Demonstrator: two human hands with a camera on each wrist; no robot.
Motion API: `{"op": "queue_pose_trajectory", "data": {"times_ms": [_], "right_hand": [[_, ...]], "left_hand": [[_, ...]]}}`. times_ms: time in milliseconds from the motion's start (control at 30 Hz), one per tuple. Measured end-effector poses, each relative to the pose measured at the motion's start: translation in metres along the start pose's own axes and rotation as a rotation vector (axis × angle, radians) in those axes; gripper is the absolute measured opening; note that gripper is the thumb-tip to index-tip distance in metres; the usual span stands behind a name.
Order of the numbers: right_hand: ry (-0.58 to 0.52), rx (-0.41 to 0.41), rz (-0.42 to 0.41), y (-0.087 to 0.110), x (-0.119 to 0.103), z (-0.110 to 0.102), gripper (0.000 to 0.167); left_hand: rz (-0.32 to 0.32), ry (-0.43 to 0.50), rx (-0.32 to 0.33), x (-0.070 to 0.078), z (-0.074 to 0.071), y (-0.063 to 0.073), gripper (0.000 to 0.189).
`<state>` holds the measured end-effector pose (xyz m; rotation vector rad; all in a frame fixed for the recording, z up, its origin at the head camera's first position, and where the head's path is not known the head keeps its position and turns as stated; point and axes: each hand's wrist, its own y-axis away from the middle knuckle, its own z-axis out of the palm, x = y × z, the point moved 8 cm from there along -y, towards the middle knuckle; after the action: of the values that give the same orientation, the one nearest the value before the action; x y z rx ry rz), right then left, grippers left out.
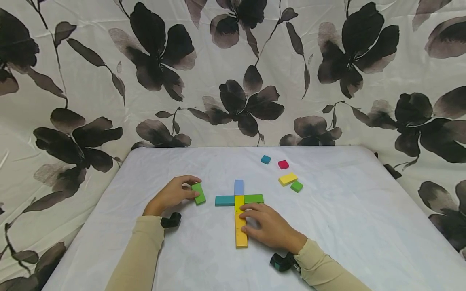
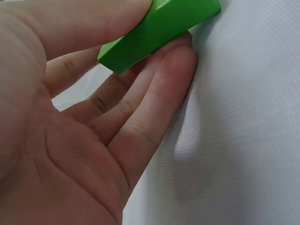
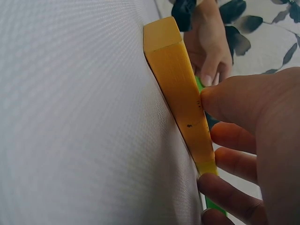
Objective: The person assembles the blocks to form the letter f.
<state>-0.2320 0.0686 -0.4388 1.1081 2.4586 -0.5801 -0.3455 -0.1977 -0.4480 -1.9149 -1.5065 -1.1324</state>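
Observation:
My left hand (image 1: 174, 195) pinches a green block (image 1: 198, 193) between thumb and fingers; the left wrist view shows this green block (image 2: 154, 35) close over the white cloth. To its right, blocks lie in a cross. Yellow blocks (image 1: 241, 238) form the long stem, with a light blue block (image 1: 238, 187) above it. A teal block (image 1: 224, 201) makes the left arm and a green block (image 1: 253, 198) the right arm. My right hand (image 1: 273, 227) touches the stem's right side with spread fingertips and thumb. In the right wrist view, the orange-yellow block (image 3: 176, 84) passes beside the thumb.
Loose blocks lie at the back right: a blue block (image 1: 265, 159), a red block (image 1: 283, 164), a yellow block (image 1: 288, 179) and a small green block (image 1: 296, 186). White cloth covers the table (image 1: 346, 218). Behind it hangs a flowered curtain (image 1: 291, 81).

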Motion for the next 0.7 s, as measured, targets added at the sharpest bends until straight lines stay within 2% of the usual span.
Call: {"op": "queue_pose_trajectory", "data": {"times_ms": [433,700], "right_hand": [[0.004,-0.006,0.007,-0.0004,0.0001,0.0002,0.031],[0.005,-0.003,0.009,-0.0002,0.0004,0.0005,0.031]], "left_hand": [[0.059,0.004,0.003,0.0002,-0.0011,0.0002,0.047],[0.082,0.056,0.022,0.0008,-0.0014,0.0,0.045]]}}
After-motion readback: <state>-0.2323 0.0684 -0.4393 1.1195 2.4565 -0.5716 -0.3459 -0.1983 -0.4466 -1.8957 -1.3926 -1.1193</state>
